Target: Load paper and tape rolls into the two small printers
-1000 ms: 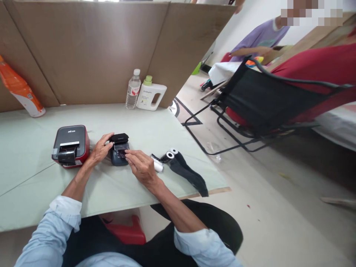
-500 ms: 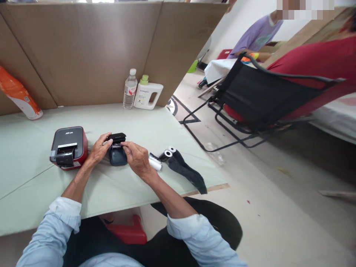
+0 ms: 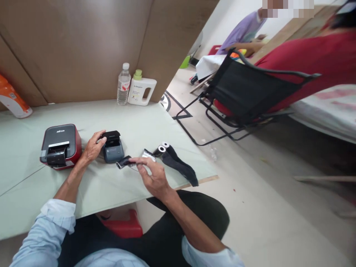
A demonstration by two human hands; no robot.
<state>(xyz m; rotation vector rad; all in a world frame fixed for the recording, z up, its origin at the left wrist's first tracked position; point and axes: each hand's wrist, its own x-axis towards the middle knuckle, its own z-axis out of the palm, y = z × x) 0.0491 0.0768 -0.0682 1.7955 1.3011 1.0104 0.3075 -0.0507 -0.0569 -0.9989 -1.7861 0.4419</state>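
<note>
- Sitting on the pale green cloth [image 3: 91, 193], the small dark device [image 3: 114, 153] is seen with its black lid [image 3: 111, 135] raised.
- Lid's left edge is touched by the thumb and fingers of the left hand [image 3: 94, 148]; whether it is gripped cannot be told.
- Black roll [image 3: 122, 162] is held by its right end at the fingertips of the right hand [image 3: 152, 176], just beside the device's lower right corner; whether it is raised off the cloth is unclear.
- White roll [image 3: 149, 154] is partly hidden behind the right hand.
- Pair of black rolls [image 3: 161, 149] with white ends is placed beside it, a dark strip [image 3: 181, 167] stretched toward the table edge.
- Red-and-black printer [image 3: 60, 145] is set left of the left hand.
- Clear bottle [image 3: 123, 86] and white jug [image 3: 137, 91] are stood together near the cardboard panel [image 3: 97, 44]; orange bottle [image 3: 13, 98] is seen tilted far left.
- Black folding chair [image 3: 247, 91] and a person in purple [image 3: 241, 29] are seen beyond.
</note>
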